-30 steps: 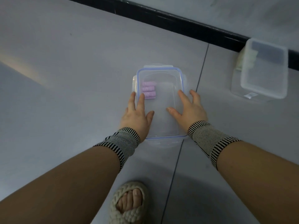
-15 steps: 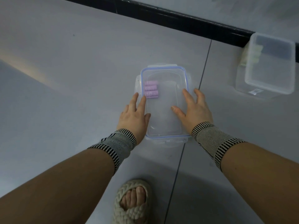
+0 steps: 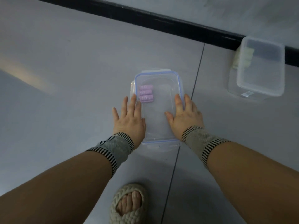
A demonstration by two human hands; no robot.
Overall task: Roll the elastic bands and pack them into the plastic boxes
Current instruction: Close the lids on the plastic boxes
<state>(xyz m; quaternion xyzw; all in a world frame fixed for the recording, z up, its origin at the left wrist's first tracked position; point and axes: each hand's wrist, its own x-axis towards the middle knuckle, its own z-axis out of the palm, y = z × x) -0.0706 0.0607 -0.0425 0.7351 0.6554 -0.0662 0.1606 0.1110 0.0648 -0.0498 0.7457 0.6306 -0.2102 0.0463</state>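
Observation:
A clear plastic box (image 3: 157, 78) with a blue-rimmed lid on it lies on the grey floor in the middle of the head view. Three rolled purple elastic bands (image 3: 146, 93) lie side by side inside, at its far left. My left hand (image 3: 129, 118) lies flat with straight fingers on the lid's left edge. On the lid's right edge my right hand (image 3: 185, 116) presses flat, fingers straight. Both wrists wear striped knit cuffs.
A second clear lidded box (image 3: 258, 68) stands at the far right against the black skirting strip (image 3: 145, 18), with pale rolls inside at its far end. A foot in a woven cream sandal (image 3: 128, 204) is on the floor below the box. Floor tile joints run past the box.
My hands have stayed on the lid; the left hand has shifted slightly outward to the lid's left edge and its fingers have spread. The view has shifted a little.

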